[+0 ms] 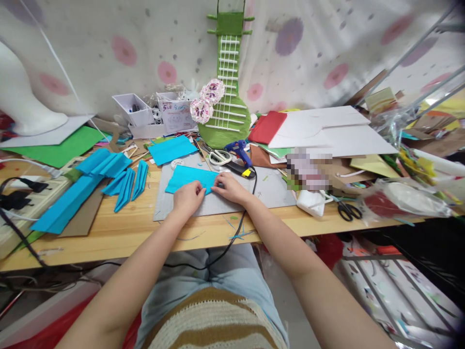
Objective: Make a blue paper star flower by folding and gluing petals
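A turquoise paper sheet [189,178] lies on a grey cutting mat [269,191] on the wooden table. My left hand [188,198] rests on the sheet's near edge, fingers curled and pressing down on it. My right hand [229,187] presses the sheet's right corner with bent fingers pinched on the paper. Both hands meet at the near right edge of the sheet. Folded turquoise paper strips [128,186] lie to the left of the mat.
A blue glue gun [240,152] and white-handled scissors [220,157] lie behind the mat, its black cord [232,237] hanging over the table edge. A green paper guitar [227,97] leans on the wall. Black scissors [347,210], paper stacks [327,131] and a power strip [25,194] flank the sides.
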A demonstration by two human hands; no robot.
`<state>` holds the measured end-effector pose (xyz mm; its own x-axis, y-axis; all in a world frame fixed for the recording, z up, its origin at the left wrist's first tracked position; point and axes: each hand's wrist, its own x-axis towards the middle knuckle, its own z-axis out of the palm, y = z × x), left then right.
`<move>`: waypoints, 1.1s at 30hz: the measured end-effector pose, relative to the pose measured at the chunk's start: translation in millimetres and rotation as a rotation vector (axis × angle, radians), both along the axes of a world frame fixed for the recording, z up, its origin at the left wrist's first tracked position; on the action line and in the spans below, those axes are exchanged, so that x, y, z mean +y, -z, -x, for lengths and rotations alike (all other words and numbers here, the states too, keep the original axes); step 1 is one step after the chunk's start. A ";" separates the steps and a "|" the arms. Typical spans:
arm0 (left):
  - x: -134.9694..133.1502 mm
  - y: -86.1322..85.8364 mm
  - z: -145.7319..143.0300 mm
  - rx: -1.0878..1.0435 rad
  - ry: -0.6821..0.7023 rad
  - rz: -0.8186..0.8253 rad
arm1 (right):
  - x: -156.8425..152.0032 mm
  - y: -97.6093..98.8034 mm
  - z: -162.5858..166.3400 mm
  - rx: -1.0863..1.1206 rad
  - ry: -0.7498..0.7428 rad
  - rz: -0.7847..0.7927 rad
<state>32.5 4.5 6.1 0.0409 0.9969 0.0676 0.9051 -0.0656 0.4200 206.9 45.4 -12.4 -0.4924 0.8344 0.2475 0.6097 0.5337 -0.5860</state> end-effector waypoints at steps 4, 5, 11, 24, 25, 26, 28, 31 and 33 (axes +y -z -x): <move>1.4 2.4 -0.7 0.011 0.001 -0.002 | -0.8 2.0 -2.3 -0.004 0.034 0.035; 1.7 2.8 -0.7 0.010 -0.002 -0.002 | -0.4 2.8 -2.8 -0.006 0.041 0.043; 2.7 2.6 -1.1 0.019 -0.028 0.002 | 1.1 4.6 -1.9 0.002 0.058 0.036; -1.0 0.8 -3.5 0.125 -0.041 -0.031 | 3.6 9.9 4.2 -0.072 0.131 -0.050; -1.7 0.9 -3.4 0.139 -0.041 -0.044 | 4.1 10.6 4.4 -0.076 0.134 -0.056; -2.2 1.1 -3.2 0.150 -0.038 -0.057 | 4.4 11.0 4.6 -0.081 0.136 -0.061; -2.7 1.5 -2.8 0.159 -0.031 -0.074 | 4.6 11.3 4.9 -0.089 0.135 -0.073; -2.8 1.5 -2.5 0.152 -0.032 -0.071 | 4.7 11.8 5.3 -0.095 0.136 -0.091; -2.8 1.1 -2.4 0.148 -0.034 -0.060 | 4.9 12.3 5.5 -0.098 0.141 -0.091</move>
<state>34.9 1.7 4.9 0.0216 0.9922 0.1228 0.9589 -0.0553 0.2781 201.5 50.3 -24.7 -0.3981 0.8730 0.2818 0.7338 0.4874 -0.4732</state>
